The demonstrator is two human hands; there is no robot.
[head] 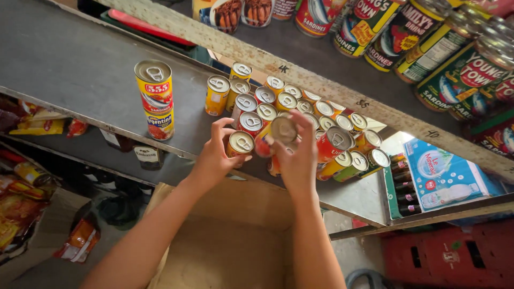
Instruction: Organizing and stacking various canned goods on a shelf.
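Gripping a small tin each, both hands work at the near edge of the grey shelf [69, 64], just above the open cardboard box [225, 241].

Head view: the left hand [214, 155] is closed around a yellow-sided can [239, 144] that stands upright, its pull-tab lid facing the camera. The right hand [297, 155] is closed around a tilted can [284, 131], its long axis leaning toward the left hand, so the two tins are nearly touching. Both lie at the front of the cluster of cans [305, 115], which runs away from the box along the shelf. To the left of that cluster, well apart, two cans are stacked as a tall stack [155, 99]. The right hand is nearer the cluster; the left is nearer the stack.
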